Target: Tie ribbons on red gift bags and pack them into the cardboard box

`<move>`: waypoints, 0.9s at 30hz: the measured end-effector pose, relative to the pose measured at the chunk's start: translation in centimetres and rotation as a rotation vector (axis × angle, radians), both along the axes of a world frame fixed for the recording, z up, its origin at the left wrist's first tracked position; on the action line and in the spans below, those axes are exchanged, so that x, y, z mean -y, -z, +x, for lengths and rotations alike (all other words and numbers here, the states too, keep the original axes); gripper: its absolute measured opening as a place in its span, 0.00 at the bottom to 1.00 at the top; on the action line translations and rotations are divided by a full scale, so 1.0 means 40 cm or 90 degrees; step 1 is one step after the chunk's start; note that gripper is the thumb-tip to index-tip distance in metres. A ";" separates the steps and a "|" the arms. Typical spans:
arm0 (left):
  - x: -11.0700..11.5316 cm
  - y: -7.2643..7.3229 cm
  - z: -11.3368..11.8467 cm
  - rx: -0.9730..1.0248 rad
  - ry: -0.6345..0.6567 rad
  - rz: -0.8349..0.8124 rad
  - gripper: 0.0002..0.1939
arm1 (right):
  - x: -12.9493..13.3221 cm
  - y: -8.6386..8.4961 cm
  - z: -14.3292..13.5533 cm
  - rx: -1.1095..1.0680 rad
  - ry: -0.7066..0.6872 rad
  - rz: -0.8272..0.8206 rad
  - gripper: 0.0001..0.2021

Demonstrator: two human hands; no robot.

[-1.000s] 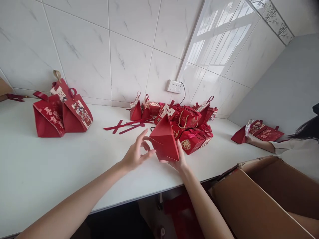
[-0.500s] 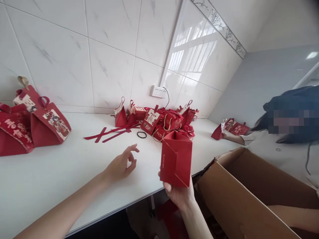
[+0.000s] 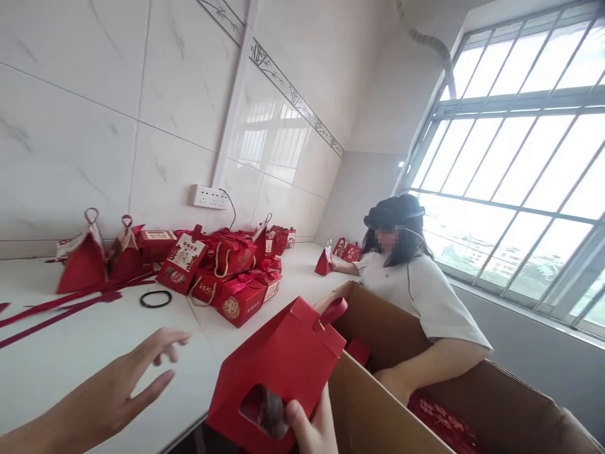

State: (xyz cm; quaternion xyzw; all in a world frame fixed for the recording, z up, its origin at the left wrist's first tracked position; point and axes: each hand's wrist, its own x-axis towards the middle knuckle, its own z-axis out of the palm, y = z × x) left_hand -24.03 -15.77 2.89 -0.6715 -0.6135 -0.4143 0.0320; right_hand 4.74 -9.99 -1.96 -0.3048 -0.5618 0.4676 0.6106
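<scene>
A red gift box (image 3: 283, 353) with a ribbon loop on top and a clear window low on its front tilts over the table's front edge. My right hand (image 3: 316, 422) grips its lower side, thumb beside the window. To the left, my left hand (image 3: 127, 384) hovers over the white table (image 3: 198, 378) with fingers apart and nothing in them. A black ring (image 3: 155, 299) lies beyond it, near flat red ribbons (image 3: 70, 306). Behind the held box is a pile of red gift boxes (image 3: 236, 252).
At the right a large cardboard box (image 3: 373, 403) holds red items (image 3: 439, 422). A person (image 3: 411, 277) reaches one arm into it and touches a small red box (image 3: 324, 261) with the other hand. A power strip (image 3: 210, 197) is on the wall.
The view has swung right, bringing the window and more of the cardboard box into sight. The held box has turned, now showing its ribbon loop and clear window. My left hand remains empty.
</scene>
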 end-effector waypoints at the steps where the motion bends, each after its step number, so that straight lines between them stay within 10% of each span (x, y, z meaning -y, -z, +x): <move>1: -0.011 -0.046 0.030 -0.006 0.099 -0.039 0.19 | 0.004 -0.002 0.007 0.005 0.008 0.004 0.39; 5: -0.047 -0.225 0.183 0.105 0.222 -0.033 0.26 | 0.029 -0.013 0.039 0.051 0.036 -0.012 0.41; 9: -0.091 -0.315 0.322 0.225 0.229 -0.032 0.26 | 0.039 -0.019 0.088 0.140 0.063 -0.038 0.37; 15: -0.150 -0.359 0.395 0.228 0.306 -0.217 0.21 | 0.048 -0.081 0.159 0.229 0.080 0.000 0.33; 27: -0.124 -0.376 0.437 0.308 0.401 -0.255 0.18 | 0.128 -0.192 0.227 0.364 -0.022 0.049 0.20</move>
